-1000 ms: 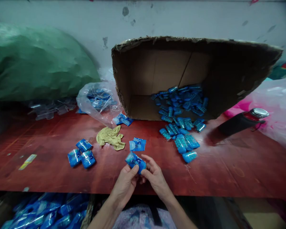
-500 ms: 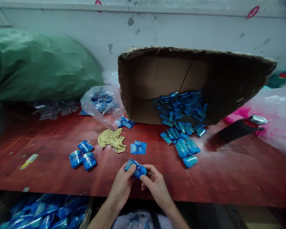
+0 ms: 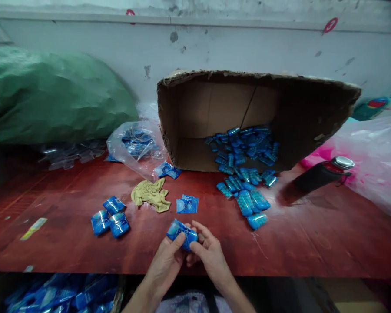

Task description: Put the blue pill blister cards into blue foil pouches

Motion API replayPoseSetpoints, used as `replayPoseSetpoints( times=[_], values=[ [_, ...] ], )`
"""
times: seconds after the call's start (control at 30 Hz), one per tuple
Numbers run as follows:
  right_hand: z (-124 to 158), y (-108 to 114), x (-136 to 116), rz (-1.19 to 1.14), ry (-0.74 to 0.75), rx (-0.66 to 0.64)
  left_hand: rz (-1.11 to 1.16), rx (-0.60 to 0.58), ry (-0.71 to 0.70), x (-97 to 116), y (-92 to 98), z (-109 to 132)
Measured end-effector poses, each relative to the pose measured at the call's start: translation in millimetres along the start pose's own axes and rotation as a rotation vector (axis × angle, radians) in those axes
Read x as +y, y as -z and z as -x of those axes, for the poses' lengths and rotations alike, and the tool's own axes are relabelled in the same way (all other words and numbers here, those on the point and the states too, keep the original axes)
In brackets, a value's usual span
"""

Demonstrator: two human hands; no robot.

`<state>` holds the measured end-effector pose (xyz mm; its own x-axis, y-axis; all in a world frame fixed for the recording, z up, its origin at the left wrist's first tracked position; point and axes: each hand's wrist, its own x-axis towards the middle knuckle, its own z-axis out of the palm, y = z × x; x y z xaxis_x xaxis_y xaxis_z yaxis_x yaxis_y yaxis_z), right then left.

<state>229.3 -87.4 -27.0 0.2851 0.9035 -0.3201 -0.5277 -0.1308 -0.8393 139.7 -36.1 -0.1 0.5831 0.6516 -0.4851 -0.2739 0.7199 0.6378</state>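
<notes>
Both hands hold one small blue plastic packet point(image 3: 183, 235) above the front edge of the red table. My left hand point(image 3: 167, 256) grips its left side with the thumb on top. My right hand point(image 3: 211, 252) pinches its right end, and its lower fingers are partly hidden behind the packet. Just beyond lie flat printed blue wrappers point(image 3: 187, 204). To the left, three filled blue packets point(image 3: 111, 217) rest close together. On the right is a pile of clear-wrapped blue beaded pieces point(image 3: 247, 198), spilling out of a cardboard box point(image 3: 195, 156).
A yellow-green cloth point(image 3: 150, 194) lies left of the wrappers. Behind it is a clear bag point(image 3: 117, 139) of blue wrappers. A dark bottle point(image 3: 316, 180) stands on the right. A green sack point(image 3: 52, 95) fills the back left. Below the table edge sits a bin of blue packets point(image 3: 61, 293).
The packet has turned so that more of its printed face shows, and my fingers have shifted on it. The whole view has moved slightly; the things on the table lie as before.
</notes>
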Motion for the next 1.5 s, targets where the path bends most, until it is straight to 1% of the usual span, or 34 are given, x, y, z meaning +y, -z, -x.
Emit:
replayPoseSetpoints(
  times=[0.03, 0.1, 0.17, 0.23, 0.33, 0.43, 0.53, 0.6, 0.73, 0.83, 0.9, 1.03, 1.13, 1.2, 1.33, 1.4, 1.5],
  values=[
    [1.0, -1.8, -0.6, -0.002, 0.007, 0.016, -0.013, 0.008, -0.016, -0.7, -0.8, 0.8],
    [4.0, -5.5, 1.2, 0.015, 0.052, 0.066, -0.029, 0.069, -0.047, -3.5, -3.1, 1.5],
    [6.6, -8.2, 5.3, 0.036, 0.104, 0.114, -0.022, 0.135, -0.042, -7.7, -5.3, 1.5],
    [7.3, -8.7, 8.6, 0.034, 0.118, 0.143, 0.002, 0.161, -0.018, -12.3, -6.3, 1.0],
    [4.2, -4.9, 7.1, -0.017, 0.053, 0.115, 0.027, 0.12, -0.003, -16.5, -4.9, 0.2],
    [-0.3, 1.9, -0.2, -0.047, -0.04, 0.013, 0.059, 0.041, 0.016, -15.5, -1.2, -0.5],
    [-2.5, 6.2, -4.6, -0.074, -0.087, -0.068, 0.088, -0.035, 0.039, -13.2, 3.2, -1.8],
    [-2.6, 6.9, -3.3, -0.109, -0.098, -0.086, 0.086, -0.046, 0.043, -13.2, 5.9, -2.8],
    [-2.2, 7.7, 5.2, -0.165, -0.117, -0.109, 0.068, -0.025, 0.046, -15.6, 9.7, -3.6],
    [-2.2, 8.9, 9.8, -0.173, -0.146, -0.144, 0.06, -0.049, 0.068, -15.9, 10.8, -2.3],
    [-1.9, 8.8, 10.5, -0.131, -0.148, -0.137, 0.055, -0.043, 0.075, -16.2, 10.5, -0.9],
    [-0.6, 5.7, 9.0, -0.008, -0.093, -0.07, 0.067, 0.025, 0.036, -20.6, 7.9, 0.8],
    [0.0, 4.7, 9.8, 0.002, -0.079, -0.066, 0.077, 0.068, 0.01, -24.3, 6.1, 0.9],
    [0.1, 5.3, 11.6, -0.023, -0.092, -0.073, 0.071, 0.073, 0.033, -24.6, 5.9, 0.8],
    [0.9, 5.1, 11.4, -0.067, -0.118, -0.024, 0.024, 0.049, 0.087, -22.4, 7.1, -0.1],
    [1.5, 4.2, 7.5, -0.099, -0.136, -0.006, 0.002, 0.002, 0.074, -21.5, 8.4, -1.2],
    [1.9, 4.5, 0.3, -0.182, -0.186, -0.012, -0.008, -0.062, 0.008, -18.9, 10.6, -3.8]
  ],
)
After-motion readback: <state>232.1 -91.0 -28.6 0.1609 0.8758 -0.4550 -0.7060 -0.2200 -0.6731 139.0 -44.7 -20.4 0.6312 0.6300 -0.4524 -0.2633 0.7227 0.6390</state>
